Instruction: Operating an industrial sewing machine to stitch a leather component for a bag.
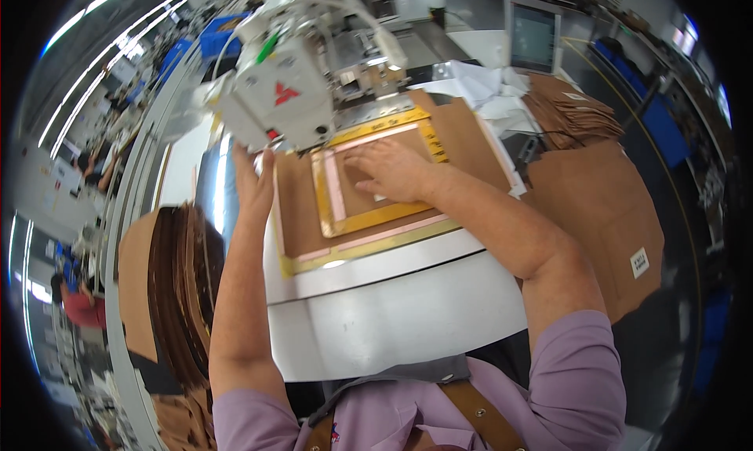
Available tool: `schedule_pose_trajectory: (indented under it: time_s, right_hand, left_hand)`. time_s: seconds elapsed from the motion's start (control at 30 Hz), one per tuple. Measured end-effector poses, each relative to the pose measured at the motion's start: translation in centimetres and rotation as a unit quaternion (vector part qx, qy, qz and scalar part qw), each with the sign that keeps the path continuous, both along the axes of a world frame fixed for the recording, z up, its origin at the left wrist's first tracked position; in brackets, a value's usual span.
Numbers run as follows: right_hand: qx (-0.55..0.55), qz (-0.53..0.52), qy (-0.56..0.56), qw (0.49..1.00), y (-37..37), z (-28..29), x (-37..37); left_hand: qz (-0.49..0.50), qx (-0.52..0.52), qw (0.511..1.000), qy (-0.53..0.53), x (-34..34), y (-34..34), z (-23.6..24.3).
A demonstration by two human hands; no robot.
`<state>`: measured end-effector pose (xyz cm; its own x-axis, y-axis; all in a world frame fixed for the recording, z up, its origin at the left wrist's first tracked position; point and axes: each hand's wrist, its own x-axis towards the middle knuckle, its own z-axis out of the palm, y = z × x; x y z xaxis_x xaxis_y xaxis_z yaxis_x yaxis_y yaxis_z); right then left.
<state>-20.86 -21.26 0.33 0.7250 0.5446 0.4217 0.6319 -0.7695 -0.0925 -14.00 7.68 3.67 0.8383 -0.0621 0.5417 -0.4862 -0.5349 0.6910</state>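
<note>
My right hand [388,169] lies open on brown material framed by a yellow rectangular template [369,214], which has pale pink strips inside. The template rests on a larger brown sheet [471,153] with a pale yellow, pink-lined edge. My left hand [253,180] is upright at the left edge of that sheet, fingers apart, beside the white sewing machine head [286,78]; whether its fingertips touch the machine or the sheet I cannot tell. The needle area of the machine is mostly hidden above the template's upper left corner.
Brown sheets are stacked at left [161,286] and right [592,223], with another pile [572,106] behind. White papers [478,86] and a screen [533,35] stand at back right. The white table edge [392,318] runs before me. Co-workers [82,306] sit along the far left.
</note>
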Motion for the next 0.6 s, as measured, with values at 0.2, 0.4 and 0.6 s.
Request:
schedule_pose_trajectory:
  time_s: [0.2,0.4,0.6]
  right_hand:
    - [0.066,-0.133,-0.143,0.979,-12.9,3.7,0.3]
    - [0.050,-0.474,-0.123,0.870,-27.3,7.7,1.6]
    - [0.041,-0.603,0.071,0.794,-32.3,7.6,2.9]
  left_hand:
    - [0.144,0.257,0.953,0.075,-4.4,10.5,-6.6]
    - [0.179,0.388,0.886,0.178,-5.8,7.9,-3.7]
    - [0.184,0.399,0.874,0.206,-5.5,7.8,-3.5]
